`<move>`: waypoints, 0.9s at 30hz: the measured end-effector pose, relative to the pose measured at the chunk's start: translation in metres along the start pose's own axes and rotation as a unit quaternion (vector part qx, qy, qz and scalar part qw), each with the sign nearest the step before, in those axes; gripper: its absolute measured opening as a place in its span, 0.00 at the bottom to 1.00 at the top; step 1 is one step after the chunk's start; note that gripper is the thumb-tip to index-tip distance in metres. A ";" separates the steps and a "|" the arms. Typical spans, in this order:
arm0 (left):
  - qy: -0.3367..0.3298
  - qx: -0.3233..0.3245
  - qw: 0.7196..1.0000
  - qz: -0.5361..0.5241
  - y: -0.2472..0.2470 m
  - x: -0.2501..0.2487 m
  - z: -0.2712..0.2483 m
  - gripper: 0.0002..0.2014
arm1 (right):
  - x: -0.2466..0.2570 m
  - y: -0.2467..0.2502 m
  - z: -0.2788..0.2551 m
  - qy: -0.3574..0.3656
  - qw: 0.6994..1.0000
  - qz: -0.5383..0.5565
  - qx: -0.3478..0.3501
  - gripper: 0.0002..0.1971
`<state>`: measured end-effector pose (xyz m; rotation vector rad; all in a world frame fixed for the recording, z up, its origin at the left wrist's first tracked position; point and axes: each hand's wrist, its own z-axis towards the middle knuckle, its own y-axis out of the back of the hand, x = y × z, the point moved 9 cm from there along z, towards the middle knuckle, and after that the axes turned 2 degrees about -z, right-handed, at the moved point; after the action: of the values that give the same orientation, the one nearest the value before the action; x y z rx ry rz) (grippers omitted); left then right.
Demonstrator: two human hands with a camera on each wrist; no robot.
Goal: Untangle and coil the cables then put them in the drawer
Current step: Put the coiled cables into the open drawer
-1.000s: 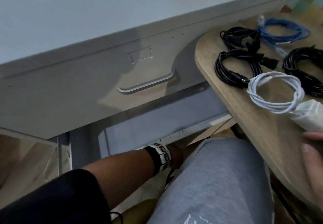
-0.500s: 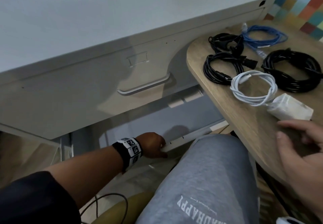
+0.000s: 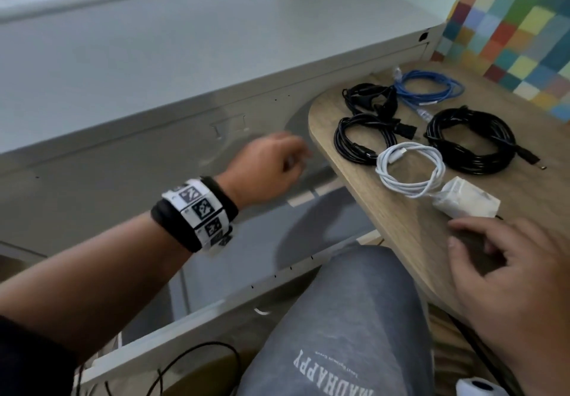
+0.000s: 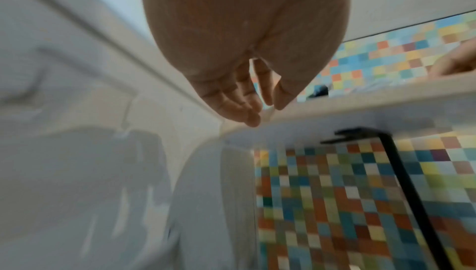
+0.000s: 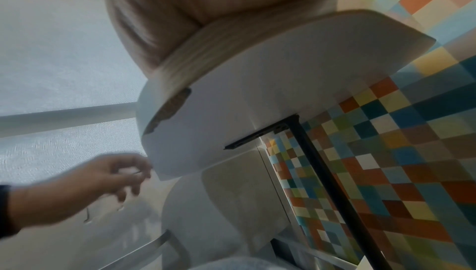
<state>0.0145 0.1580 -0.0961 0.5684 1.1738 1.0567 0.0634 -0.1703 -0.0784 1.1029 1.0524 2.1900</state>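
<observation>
Our left hand had risen from the opened drawer toward the desk, its grip relaxed and empty. Coiled cables waited there beside our loose, empty right hand.

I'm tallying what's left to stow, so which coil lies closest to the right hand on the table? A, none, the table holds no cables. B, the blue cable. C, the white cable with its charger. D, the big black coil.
C: the white cable and its charger lie just beyond the right hand.
</observation>
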 end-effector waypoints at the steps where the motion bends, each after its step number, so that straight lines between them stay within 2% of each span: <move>1: -0.026 -0.030 0.999 0.005 0.018 -0.016 0.014 0.13 | -0.001 -0.001 0.000 -0.005 1.000 0.000 0.003 0.12; 3: -0.079 -0.002 0.996 0.047 0.024 -0.039 0.036 0.23 | 0.000 0.000 0.000 -0.013 1.000 0.003 0.007 0.14; 5: -0.091 0.078 0.988 0.095 0.010 -0.050 0.051 0.28 | 0.006 0.003 0.000 -0.013 1.000 -0.008 0.013 0.13; 7: -0.072 0.142 0.980 0.120 -0.004 -0.052 0.058 0.26 | 0.014 0.009 0.000 -0.006 1.000 -0.017 0.011 0.11; 9: -0.062 0.163 0.978 0.116 -0.008 -0.053 0.060 0.23 | 0.018 0.014 0.000 -0.008 1.000 -0.018 0.004 0.10; 15: -0.084 0.140 0.986 0.040 -0.001 -0.047 0.052 0.16 | 0.021 0.017 0.000 -0.012 0.999 -0.030 0.009 0.08; 19: -0.102 0.125 0.985 0.054 0.009 -0.045 0.031 0.21 | 0.021 0.017 -0.001 -0.020 0.999 -0.035 0.013 0.09; 21: -0.114 0.105 0.986 0.059 0.019 -0.044 0.018 0.21 | 0.021 0.018 -0.001 -0.021 0.999 -0.031 0.009 0.10; 24: -0.124 0.067 0.989 0.042 0.036 -0.035 -0.004 0.16 | 0.021 0.018 -0.003 -0.020 0.999 -0.040 0.013 0.11; 27: -0.100 0.013 0.994 0.029 0.050 -0.015 -0.026 0.14 | 0.021 0.020 -0.004 -0.019 0.999 -0.048 0.010 0.15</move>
<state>-0.0281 0.1621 -0.0567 0.7169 1.0016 1.0101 0.0469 -0.1697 -0.0540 1.0756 1.0915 2.0796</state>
